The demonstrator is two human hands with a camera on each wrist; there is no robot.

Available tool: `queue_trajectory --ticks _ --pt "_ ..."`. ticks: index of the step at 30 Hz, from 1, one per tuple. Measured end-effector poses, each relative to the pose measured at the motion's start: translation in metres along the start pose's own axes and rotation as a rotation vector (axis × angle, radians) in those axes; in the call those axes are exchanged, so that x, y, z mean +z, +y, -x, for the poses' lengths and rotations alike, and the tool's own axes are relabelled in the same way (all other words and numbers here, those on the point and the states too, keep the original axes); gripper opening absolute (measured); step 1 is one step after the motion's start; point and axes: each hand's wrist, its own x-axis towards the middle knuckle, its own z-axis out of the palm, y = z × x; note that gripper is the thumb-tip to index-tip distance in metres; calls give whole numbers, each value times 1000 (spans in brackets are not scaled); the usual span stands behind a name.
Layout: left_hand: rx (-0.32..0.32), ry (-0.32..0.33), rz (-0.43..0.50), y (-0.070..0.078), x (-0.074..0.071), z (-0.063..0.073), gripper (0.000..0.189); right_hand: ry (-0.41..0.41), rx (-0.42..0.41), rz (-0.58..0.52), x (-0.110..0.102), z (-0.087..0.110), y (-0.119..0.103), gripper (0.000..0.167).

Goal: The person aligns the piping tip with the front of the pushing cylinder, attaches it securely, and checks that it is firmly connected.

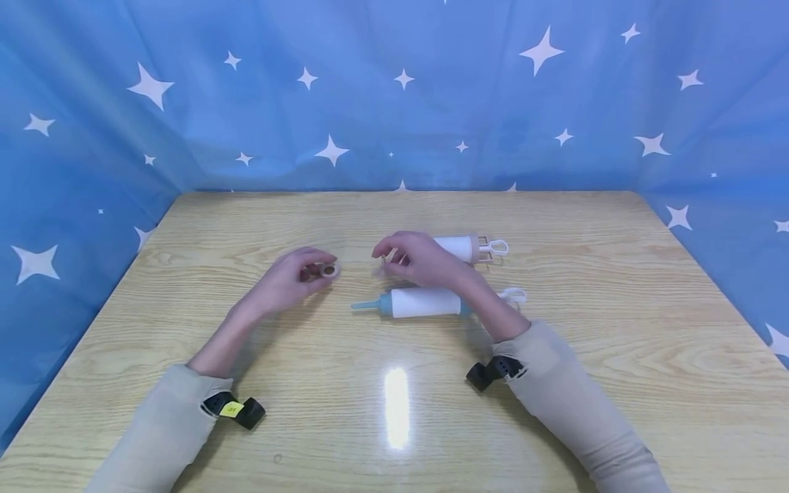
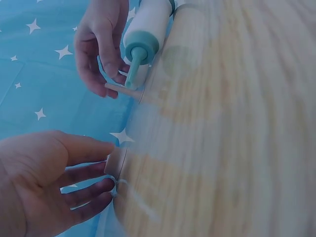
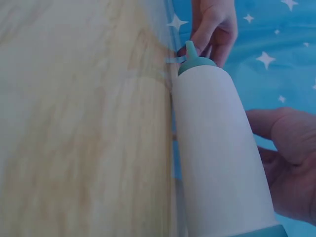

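My left hand [image 1: 296, 274] grips a small pale ring [image 1: 329, 270] with a dark centre between thumb and fingers. In the left wrist view, thin white loops [image 2: 131, 192] show beneath it. My right hand [image 1: 419, 259] pinches the tip of a thin pinkish nozzle piece [image 2: 122, 91], which rises from the table. Behind that hand lies a white squeeze bottle [image 1: 453, 246] with a pinkish end, its near part hidden. Below the hand, a second white bottle [image 1: 425, 302] with a teal nozzle [image 1: 366, 305] lies on its side, pointing left; my forearm covers part of its far end.
A white loop [image 1: 513, 295] sticks out beyond the teal bottle, and wire-like white fittings [image 1: 494, 248] extend from the pinkish bottle. The wooden table [image 1: 320, 411] reaches back to a blue curtain [image 1: 394, 103] with white stars.
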Motion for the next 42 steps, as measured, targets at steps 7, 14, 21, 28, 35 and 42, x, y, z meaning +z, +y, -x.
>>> queue_trajectory --ticks 7,14,21,28,35,42 --pt "-3 5 -36 2 1 1 31 10 24 48 3 -2 2 23" --pt "-15 6 -57 3 2 1 27 31 52 46 4 -2 3 16" --pt "-17 10 -67 7 2 2 26 29 62 41 4 -2 5 16" --pt "13 28 -73 7 4 2 30 31 66 50 4 -1 4 13" --pt "26 124 -64 11 4 1 34 79 48 56 2 2 2 10" --pt "55 134 -32 20 4 -1 35 88 -15 40 0 6 -2 5"
